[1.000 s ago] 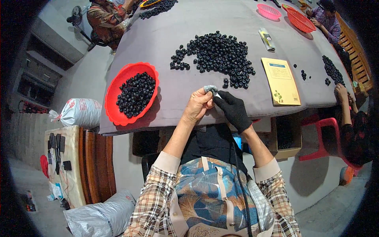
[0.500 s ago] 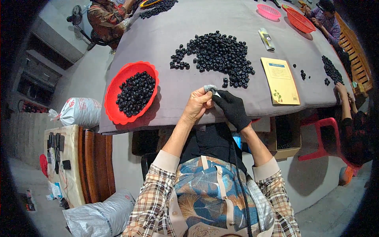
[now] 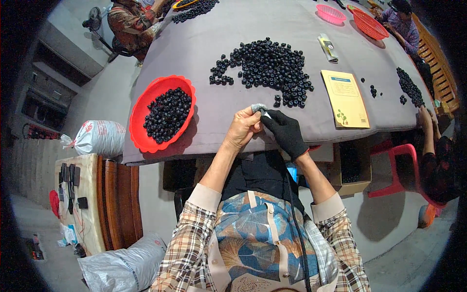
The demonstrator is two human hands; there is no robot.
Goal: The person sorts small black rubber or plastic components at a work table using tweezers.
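Head | grey piece [image 3: 258, 107] pinched between left hand [image 3: 242, 129], gloved right hand [image 3: 286, 132] grips

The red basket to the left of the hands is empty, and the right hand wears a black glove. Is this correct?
Not quite. The head view shows the red basket holds many dark round fruits; it is not empty. The right hand does wear a black glove.

At frame centre the bare left hand [image 3: 242, 127] and black-gloved right hand [image 3: 287, 132] pinch a small grey piece [image 3: 258, 107] over the grey bench [image 3: 204, 44]; the red basket of dark berries [image 3: 163, 113] sits centre left; a loose berry pile [image 3: 268, 71] lies above.
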